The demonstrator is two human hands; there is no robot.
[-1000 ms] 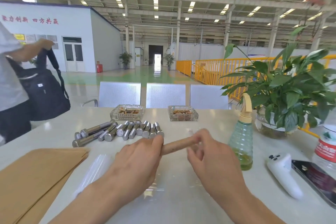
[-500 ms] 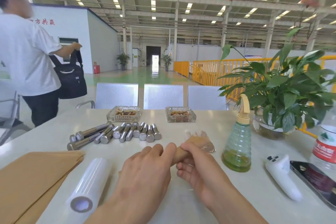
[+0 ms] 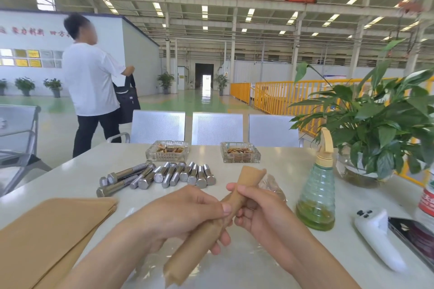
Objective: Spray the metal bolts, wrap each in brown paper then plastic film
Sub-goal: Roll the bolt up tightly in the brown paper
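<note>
A bolt rolled in brown paper (image 3: 249, 179) slants from near me up toward the far right, above the white table (image 3: 270, 265). My left hand (image 3: 185, 213) grips its middle. My right hand (image 3: 256, 209) holds it just beyond, fingers curled round the roll. Clear plastic film (image 3: 272, 186) hangs crumpled behind my right hand, and more film lies under the roll's near end. Several bare metal bolts (image 3: 164, 175) lie in a row further back. A stack of brown paper sheets (image 3: 51, 234) rests at the left. The green spray bottle (image 3: 317, 197) stands to the right.
Two glass ashtrays (image 3: 167, 150) (image 3: 240, 152) sit at the far edge. A potted plant (image 3: 375, 129), a white controller (image 3: 375, 239), a phone (image 3: 413, 237) and a water bottle (image 3: 427, 199) crowd the right. Metal chairs (image 3: 217, 128) stand beyond; a person (image 3: 91, 87) with a black bag walks at the left.
The wrapped bolt has swung from lying crosswise to slanting toward me, both hands still on it. The film roll seen at the left earlier is out of view. The person walked rightward.
</note>
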